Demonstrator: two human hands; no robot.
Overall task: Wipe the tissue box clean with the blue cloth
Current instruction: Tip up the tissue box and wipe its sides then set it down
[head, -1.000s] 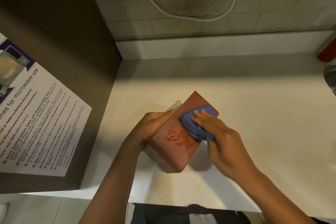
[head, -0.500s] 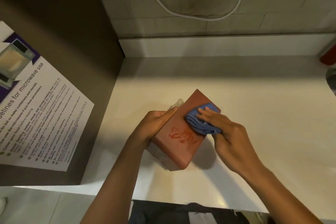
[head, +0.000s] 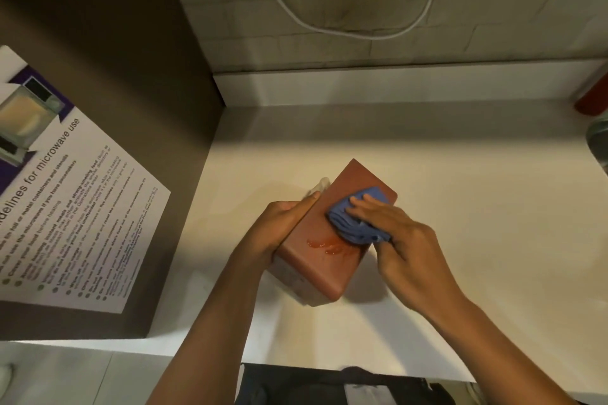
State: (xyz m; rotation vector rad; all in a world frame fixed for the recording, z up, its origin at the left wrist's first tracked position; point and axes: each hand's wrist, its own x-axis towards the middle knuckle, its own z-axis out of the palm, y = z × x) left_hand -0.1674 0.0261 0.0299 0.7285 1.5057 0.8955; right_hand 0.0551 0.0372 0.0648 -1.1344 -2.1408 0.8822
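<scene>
Hands: both are seen from above at the middle of the bench, one on each side of the tissue box.
Left hand (head: 283,227): the left long side of the tissue box is gripped, the thumb laid along the top edge and the fingers curled round the side below.
Notice (head: 62,207): at far left, a printed sheet headed with guidelines for microwave use is stuck on the side of a dark brown cabinet (head: 108,43).
Tissue box (head: 332,240): a reddish-brown box is set at a slant near the middle of the bench, its far end pointing up and to the left; a white tissue (head: 320,186) sticks out at its left side just beyond the left thumb.
Smear (head: 327,245): a wet red streak lies on the top face, just below and left of the cloth.
Blue cloth (head: 357,223): it is bunched on the right half of the top face and hangs slightly over the right edge.
Right hand (head: 401,240): the cloth is pressed onto the box under nearly straight fingers, the thumb tucked beneath the cloth's near end.
Bench (head: 477,223): a pale cream surface carries the box.
Cable (head: 345,28): a white loop hangs on the tiled wall behind.
Far right: a red object (head: 592,99) is cut off by the frame edge.
</scene>
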